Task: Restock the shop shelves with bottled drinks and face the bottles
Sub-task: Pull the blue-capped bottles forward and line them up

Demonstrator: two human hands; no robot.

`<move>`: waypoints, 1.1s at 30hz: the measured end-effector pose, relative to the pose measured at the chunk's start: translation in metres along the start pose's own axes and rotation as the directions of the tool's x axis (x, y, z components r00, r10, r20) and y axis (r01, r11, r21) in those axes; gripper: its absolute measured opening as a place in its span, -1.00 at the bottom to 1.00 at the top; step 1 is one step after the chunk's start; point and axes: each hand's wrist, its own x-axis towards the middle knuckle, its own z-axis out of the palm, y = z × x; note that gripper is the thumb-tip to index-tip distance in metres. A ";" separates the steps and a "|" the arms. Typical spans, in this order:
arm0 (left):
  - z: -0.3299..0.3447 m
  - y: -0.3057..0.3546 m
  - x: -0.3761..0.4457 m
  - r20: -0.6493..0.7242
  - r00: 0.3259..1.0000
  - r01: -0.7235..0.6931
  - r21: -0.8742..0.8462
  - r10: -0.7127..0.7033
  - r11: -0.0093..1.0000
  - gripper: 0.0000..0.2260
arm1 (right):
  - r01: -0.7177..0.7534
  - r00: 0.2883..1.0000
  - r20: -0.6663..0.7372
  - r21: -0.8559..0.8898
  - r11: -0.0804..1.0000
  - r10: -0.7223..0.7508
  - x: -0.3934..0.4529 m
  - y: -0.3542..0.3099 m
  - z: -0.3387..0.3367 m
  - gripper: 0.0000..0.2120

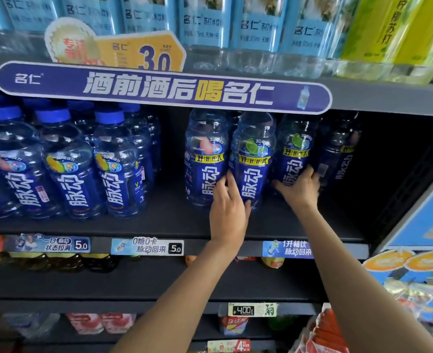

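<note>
Nearest to me, both forearms reach up from the bottom of the view toward the middle shelf (159,222). My left hand (229,210) wraps the lower body of the lime bottle (253,159), thumb on the right side of its label, fingers slipped into the gap against the peach bottle (206,159) just beside it. My right hand (300,186) curls round the base of the second lime bottle (295,159), fingers reaching behind it. Both hands are grasping, neither hanging free.

All three bottles stand upright at mid-depth on the shelf, labels roughly forward. Further right, a fourth bottle (337,159) sits deeper in shadow, its label turned aside. To the left, past an open gap, a fuller row of blue-capped bottles (68,164) stands closer to the shelf lip.

I judge this to be the facing step: stock is placed and I am squaring it. Next I would draw both held bottles forward to the edge, twisting gently so labels face out, without toppling neighbours, then bring the shadowed one into line.
</note>
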 end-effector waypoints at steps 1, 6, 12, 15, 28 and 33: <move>0.002 0.001 -0.001 -0.008 1.000 0.003 0.005 -0.003 1.000 -0.29 | 0.007 1.000 0.001 -0.007 1.000 -0.007 0.002 0.001 0.001 -0.17; -0.001 0.001 0.001 0.004 1.000 0.004 -0.028 -0.004 1.000 -0.29 | 0.035 0.999 -0.016 0.094 0.995 -0.034 0.015 -0.004 -0.002 -0.21; -0.004 0.001 0.004 0.029 1.000 0.013 -0.002 -0.013 1.000 -0.27 | -0.049 0.941 -0.307 0.292 0.955 0.142 0.037 0.023 -0.032 -0.09; -0.004 0.000 0.004 0.029 1.000 -0.009 0.000 0.009 1.000 -0.26 | -0.189 0.955 -0.136 0.411 0.892 0.265 0.062 0.033 -0.028 0.01; -0.013 0.003 0.003 0.152 0.987 0.066 -0.106 -0.049 0.992 -0.32 | -0.271 0.864 -0.370 0.230 0.935 0.341 -0.044 -0.015 0.002 -0.19; -0.023 -0.002 0.005 0.219 0.975 0.061 -0.147 -0.027 0.987 -0.37 | -0.209 0.908 -0.326 0.190 0.959 0.262 -0.063 -0.032 0.015 -0.10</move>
